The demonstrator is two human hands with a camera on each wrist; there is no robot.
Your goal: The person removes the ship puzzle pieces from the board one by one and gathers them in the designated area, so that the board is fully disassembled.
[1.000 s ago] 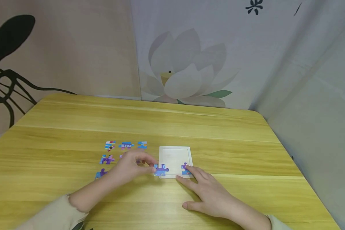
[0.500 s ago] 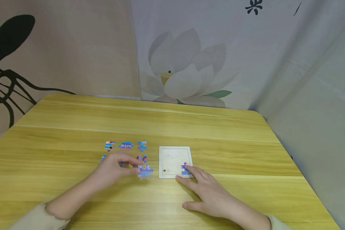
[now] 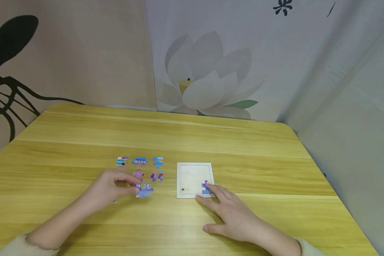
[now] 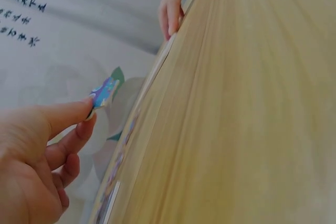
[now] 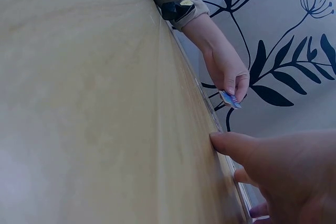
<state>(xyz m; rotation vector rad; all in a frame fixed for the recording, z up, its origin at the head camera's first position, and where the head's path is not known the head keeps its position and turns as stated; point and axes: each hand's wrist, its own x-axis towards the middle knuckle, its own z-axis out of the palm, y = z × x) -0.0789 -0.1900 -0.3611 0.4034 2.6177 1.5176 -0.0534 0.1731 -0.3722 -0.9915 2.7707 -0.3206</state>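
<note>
Between thumb and fingers, my left hand (image 3: 110,186) pinches a blue and purple jigsaw piece (image 3: 144,190), held above the table at the near side of the loose pieces. The left wrist view shows the same jigsaw piece (image 4: 104,93) raised at the fingertips. My right hand (image 3: 232,215) has its fingers spread and rests on the lower right corner of a pale square puzzle tray (image 3: 190,176). In that corner of the tray lies one blue and purple corner piece (image 3: 206,188), partly covered by a fingertip.
Several loose jigsaw pieces (image 3: 140,161) lie in rows on the wooden table (image 3: 259,156), left of the tray; my left hand hides some of them. A patterned curtain (image 3: 217,64) hangs behind the table.
My left hand has drawn away from the tray to the left, carrying the jigsaw piece over toward the loose pieces. The right hand and the tray have stayed in place.
</note>
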